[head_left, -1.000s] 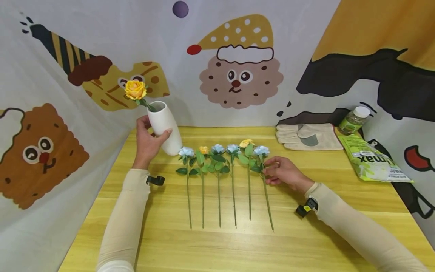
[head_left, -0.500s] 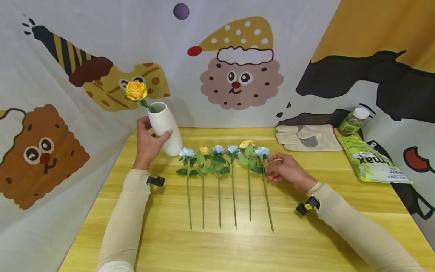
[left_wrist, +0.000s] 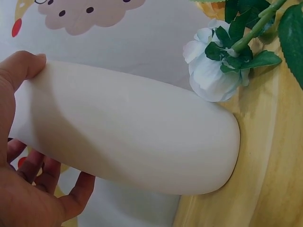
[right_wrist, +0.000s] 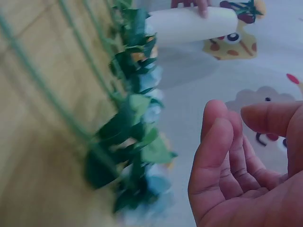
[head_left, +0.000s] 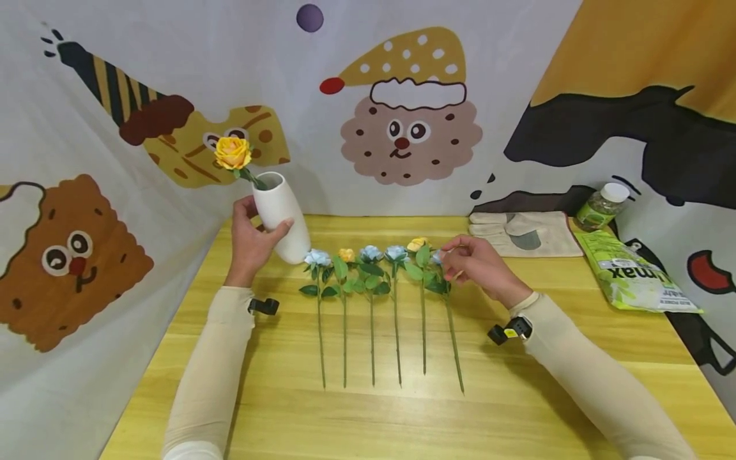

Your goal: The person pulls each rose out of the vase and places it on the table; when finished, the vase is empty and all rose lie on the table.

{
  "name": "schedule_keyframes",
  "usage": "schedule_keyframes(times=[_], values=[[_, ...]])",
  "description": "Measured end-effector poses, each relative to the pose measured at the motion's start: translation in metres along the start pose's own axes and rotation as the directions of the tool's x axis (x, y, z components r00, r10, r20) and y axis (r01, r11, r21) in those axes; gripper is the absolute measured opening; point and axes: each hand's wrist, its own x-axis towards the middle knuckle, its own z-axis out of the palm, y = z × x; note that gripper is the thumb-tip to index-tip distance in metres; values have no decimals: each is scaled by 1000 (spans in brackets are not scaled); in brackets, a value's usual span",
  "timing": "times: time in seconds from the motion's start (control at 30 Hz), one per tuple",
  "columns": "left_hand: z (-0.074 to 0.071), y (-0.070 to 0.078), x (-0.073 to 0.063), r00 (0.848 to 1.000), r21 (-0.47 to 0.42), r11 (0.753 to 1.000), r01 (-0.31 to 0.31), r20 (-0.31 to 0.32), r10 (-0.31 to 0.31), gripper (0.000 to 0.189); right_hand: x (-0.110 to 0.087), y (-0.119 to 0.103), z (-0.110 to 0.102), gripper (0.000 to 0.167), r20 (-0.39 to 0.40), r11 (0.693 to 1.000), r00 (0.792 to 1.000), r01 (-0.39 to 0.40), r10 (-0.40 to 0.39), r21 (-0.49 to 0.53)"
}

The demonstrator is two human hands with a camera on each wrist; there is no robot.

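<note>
My left hand point(head_left: 250, 246) grips a white vase point(head_left: 280, 214), thumb across its side and fingers behind. One yellow rose point(head_left: 232, 153) leans out of the vase's mouth; the left wrist view shows the vase's base at the table. Several artificial roses lie in a row beside it, blue and yellow, stems towards me. My right hand point(head_left: 482, 267) is over the head of the rightmost blue rose point(head_left: 438, 257), partly hiding it. In the right wrist view, the fingers point(right_wrist: 213, 142) are bent and a gap parts them from the thumb; nothing is held.
A work glove point(head_left: 531, 235) lies at the table's back right. Next to it are a jar with a white lid point(head_left: 602, 206) and a green and white packet point(head_left: 635, 275). A cartoon-printed cloth point(head_left: 322, 128) rises behind the wooden table point(head_left: 356, 421).
From beside the rightmost blue rose's stem, my right hand has moved up and left over its head. My left hand and the vase have stayed in place.
</note>
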Motion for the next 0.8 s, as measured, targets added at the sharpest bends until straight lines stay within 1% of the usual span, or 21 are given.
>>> schedule_keyframes(times=[0.13,0.23,0.37,0.5,0.67,0.8], values=[[0,2,0,1000,11,1000,-1,7,1,84,5,-16,8,31,-3,999,999,52,-52,-13],[-1,4,-1,1000,21,1000,11,13,-11,84,10,-29,15,29,5,997,997,79,-79,2],[-2,6,-1,999,31,999,32,11,-32,87,16,-45,26,33,29,995,994,102,-102,0],[-1,7,1,999,32,999,39,9,-39,91,23,-59,37,35,44,992,991,129,-128,-16],[0,5,2,999,29,999,37,-1,-37,91,33,-75,52,30,51,986,985,164,-164,-1],[0,5,1,999,32,999,40,-6,-40,89,43,-88,64,27,62,979,977,202,-204,26]])
